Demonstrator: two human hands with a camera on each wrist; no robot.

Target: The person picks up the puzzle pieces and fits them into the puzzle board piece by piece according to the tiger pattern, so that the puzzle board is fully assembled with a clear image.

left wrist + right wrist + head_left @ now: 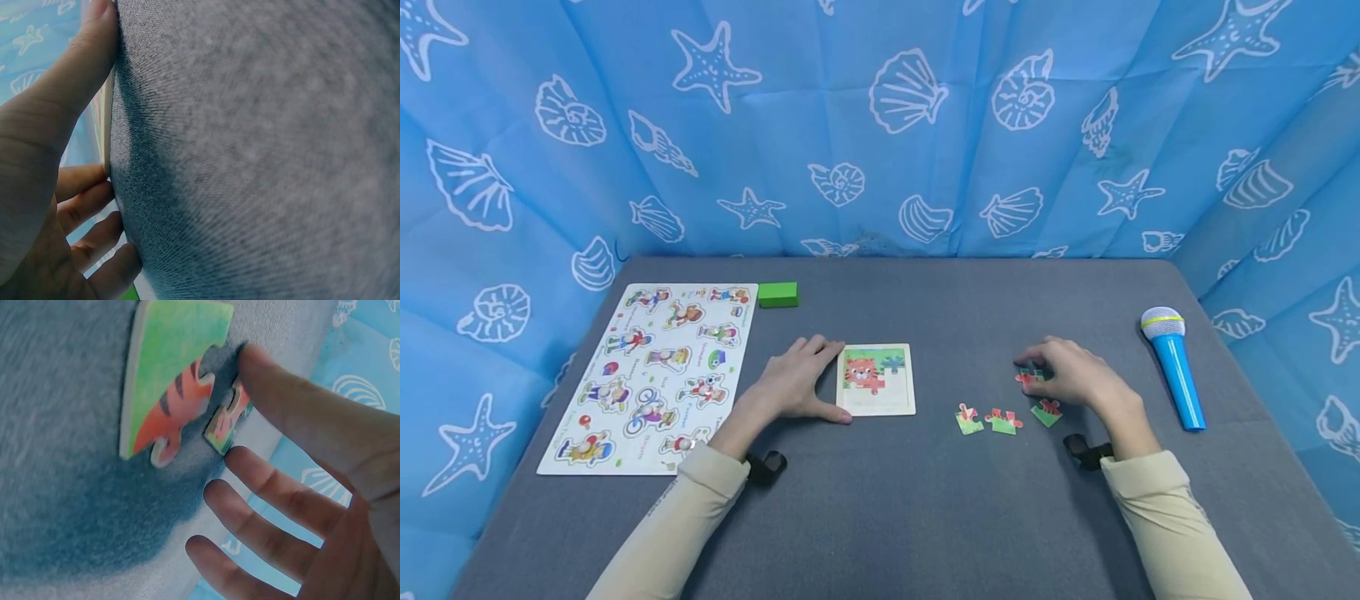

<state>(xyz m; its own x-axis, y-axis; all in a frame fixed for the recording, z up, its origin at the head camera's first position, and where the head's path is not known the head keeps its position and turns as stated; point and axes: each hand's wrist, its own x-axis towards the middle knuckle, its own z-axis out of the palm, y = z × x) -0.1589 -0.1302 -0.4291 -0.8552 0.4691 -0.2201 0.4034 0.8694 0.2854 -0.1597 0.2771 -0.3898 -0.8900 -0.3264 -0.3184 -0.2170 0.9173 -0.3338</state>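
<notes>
A small square puzzle board (877, 408) with a partly filled tiger picture lies mid-table. My left hand (797, 385) rests at its left side, thumb at the lower left corner and fingertips by the upper left corner. In the left wrist view the thumb (75, 81) runs along the board's edge (107, 134). My right hand (1071, 375) is low over a tiger puzzle piece (1028, 376), thumb and index fingertips right at its edges. The right wrist view shows that piece (222, 428) between them, partly hidden by the thumb. Closer to that camera lies a green-and-orange piece (181, 369).
Loose puzzle pieces (1003, 421) lie in a row below the right hand. A large picture board (625, 400) covers the left of the grey table, a green block (778, 294) beside its top corner. A blue toy microphone (1178, 375) lies far right. A blue curtain (880, 150) hangs behind.
</notes>
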